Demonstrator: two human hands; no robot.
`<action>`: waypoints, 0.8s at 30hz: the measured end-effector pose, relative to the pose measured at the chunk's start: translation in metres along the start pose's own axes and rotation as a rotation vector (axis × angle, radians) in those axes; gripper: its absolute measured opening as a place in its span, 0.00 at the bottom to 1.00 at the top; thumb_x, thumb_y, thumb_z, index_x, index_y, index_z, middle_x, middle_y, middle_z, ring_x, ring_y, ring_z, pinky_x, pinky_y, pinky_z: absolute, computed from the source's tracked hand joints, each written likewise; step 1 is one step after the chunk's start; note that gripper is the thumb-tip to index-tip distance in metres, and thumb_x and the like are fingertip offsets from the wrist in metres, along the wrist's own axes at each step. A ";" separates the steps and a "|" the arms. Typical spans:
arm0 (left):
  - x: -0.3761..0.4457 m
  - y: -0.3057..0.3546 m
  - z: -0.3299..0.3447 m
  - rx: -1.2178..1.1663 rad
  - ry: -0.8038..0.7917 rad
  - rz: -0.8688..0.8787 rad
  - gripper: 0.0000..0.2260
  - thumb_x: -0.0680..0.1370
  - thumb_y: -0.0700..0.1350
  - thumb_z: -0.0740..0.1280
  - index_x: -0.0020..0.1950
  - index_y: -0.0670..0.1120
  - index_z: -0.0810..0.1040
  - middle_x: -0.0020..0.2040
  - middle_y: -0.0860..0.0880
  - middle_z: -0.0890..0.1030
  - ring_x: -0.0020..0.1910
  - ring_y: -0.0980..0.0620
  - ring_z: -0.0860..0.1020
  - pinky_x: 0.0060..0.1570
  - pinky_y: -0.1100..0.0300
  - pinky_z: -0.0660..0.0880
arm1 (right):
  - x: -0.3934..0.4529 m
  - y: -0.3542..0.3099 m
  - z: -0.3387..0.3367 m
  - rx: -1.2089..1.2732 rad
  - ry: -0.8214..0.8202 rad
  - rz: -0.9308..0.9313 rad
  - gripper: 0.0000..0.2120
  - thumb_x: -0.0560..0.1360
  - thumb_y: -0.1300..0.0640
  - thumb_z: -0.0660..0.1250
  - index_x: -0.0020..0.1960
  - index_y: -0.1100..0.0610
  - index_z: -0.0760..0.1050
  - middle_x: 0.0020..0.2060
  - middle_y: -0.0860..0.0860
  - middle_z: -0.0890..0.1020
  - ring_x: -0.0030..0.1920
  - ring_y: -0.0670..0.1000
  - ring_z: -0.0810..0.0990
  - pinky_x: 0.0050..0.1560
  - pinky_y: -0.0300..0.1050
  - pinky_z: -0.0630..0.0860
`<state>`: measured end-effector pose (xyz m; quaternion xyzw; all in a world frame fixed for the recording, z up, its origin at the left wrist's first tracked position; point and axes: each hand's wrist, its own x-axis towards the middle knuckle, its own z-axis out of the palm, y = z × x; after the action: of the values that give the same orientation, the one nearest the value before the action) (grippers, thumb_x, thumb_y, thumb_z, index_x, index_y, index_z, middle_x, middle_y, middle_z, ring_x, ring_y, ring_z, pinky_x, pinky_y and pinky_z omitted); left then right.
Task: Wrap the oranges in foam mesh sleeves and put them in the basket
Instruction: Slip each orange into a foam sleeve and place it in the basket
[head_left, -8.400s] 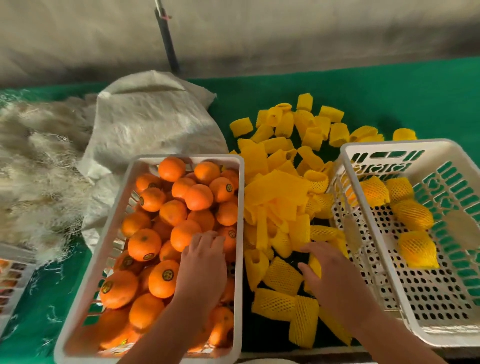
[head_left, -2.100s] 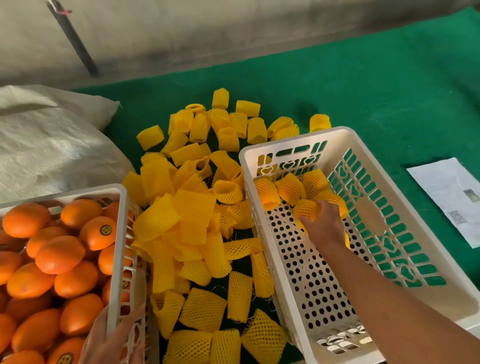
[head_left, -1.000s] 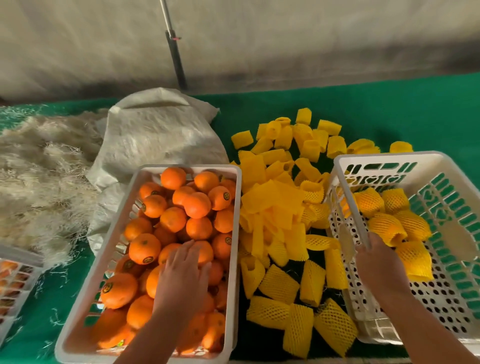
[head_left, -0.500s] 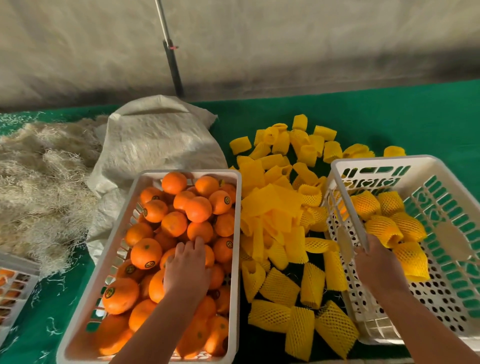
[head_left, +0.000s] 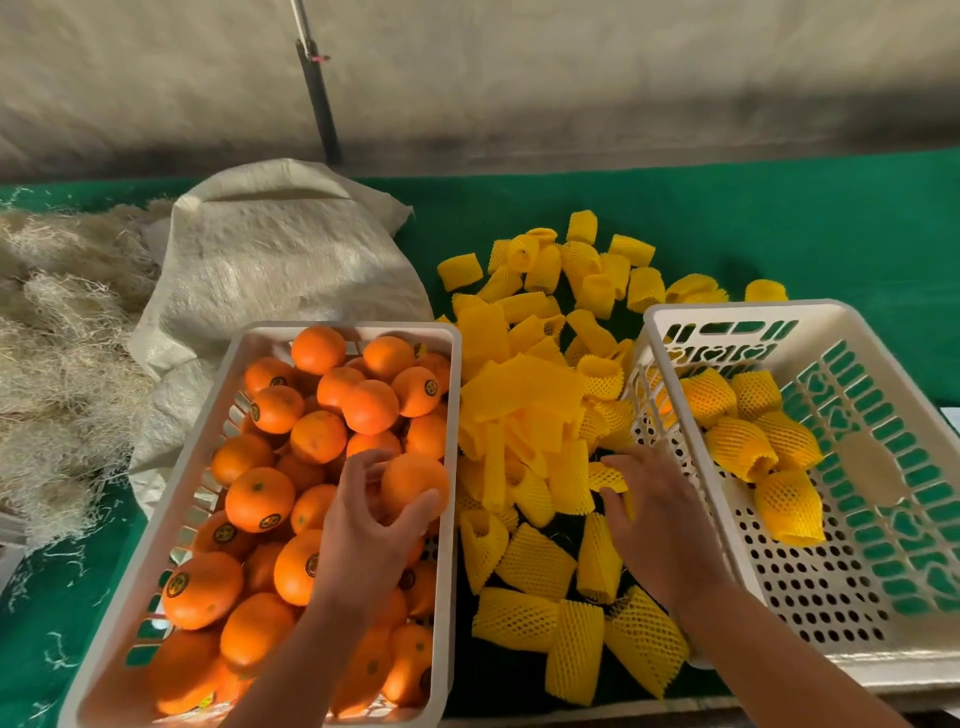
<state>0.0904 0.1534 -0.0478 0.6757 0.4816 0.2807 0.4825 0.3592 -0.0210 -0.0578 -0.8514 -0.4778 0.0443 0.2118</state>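
Observation:
My left hand (head_left: 366, 525) grips a bare orange (head_left: 415, 480), lifted just above the white crate of loose oranges (head_left: 156, 540) on the left. My right hand (head_left: 657, 514) hovers over the pile of yellow foam mesh sleeves (head_left: 530, 405) in the middle, with its fingertips on one sleeve (head_left: 608, 475); whether it grips that sleeve is unclear. On the right stands the white basket (head_left: 883, 644), holding several oranges wrapped in yellow mesh (head_left: 748, 441) at its far end.
A pale woven sack (head_left: 270, 260) lies behind the orange crate, with a heap of straw-like fibre (head_left: 62, 353) to its left. A dark pole (head_left: 317, 93) stands against the back wall. Green cloth (head_left: 779, 223) covers the table.
My left hand has closed on an orange and raised it from the crate. My right hand has left the basket's rim and moved left onto the sleeve pile.

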 end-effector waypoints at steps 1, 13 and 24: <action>-0.002 0.006 0.005 -0.084 -0.031 -0.011 0.32 0.68 0.71 0.75 0.69 0.65 0.70 0.60 0.62 0.77 0.53 0.50 0.83 0.42 0.51 0.85 | 0.003 -0.011 0.010 0.017 -0.119 -0.024 0.20 0.82 0.51 0.68 0.73 0.51 0.73 0.71 0.50 0.72 0.71 0.53 0.73 0.68 0.51 0.75; -0.013 0.023 0.034 0.054 -0.270 0.124 0.32 0.69 0.65 0.77 0.70 0.67 0.68 0.63 0.70 0.69 0.60 0.66 0.74 0.48 0.59 0.83 | 0.062 -0.056 0.046 0.043 -0.578 0.165 0.16 0.87 0.57 0.55 0.69 0.63 0.73 0.69 0.61 0.72 0.69 0.63 0.72 0.67 0.55 0.70; 0.004 0.052 0.057 0.861 -0.884 0.593 0.32 0.72 0.47 0.72 0.71 0.60 0.61 0.83 0.59 0.40 0.70 0.43 0.71 0.46 0.58 0.69 | 0.030 -0.054 0.004 0.057 -0.266 -0.015 0.09 0.84 0.57 0.64 0.55 0.57 0.83 0.52 0.51 0.82 0.53 0.48 0.79 0.53 0.40 0.72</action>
<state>0.1594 0.1315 -0.0217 0.9618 0.1025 -0.1179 0.2246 0.3311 0.0299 -0.0358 -0.8281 -0.5065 0.1690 0.1709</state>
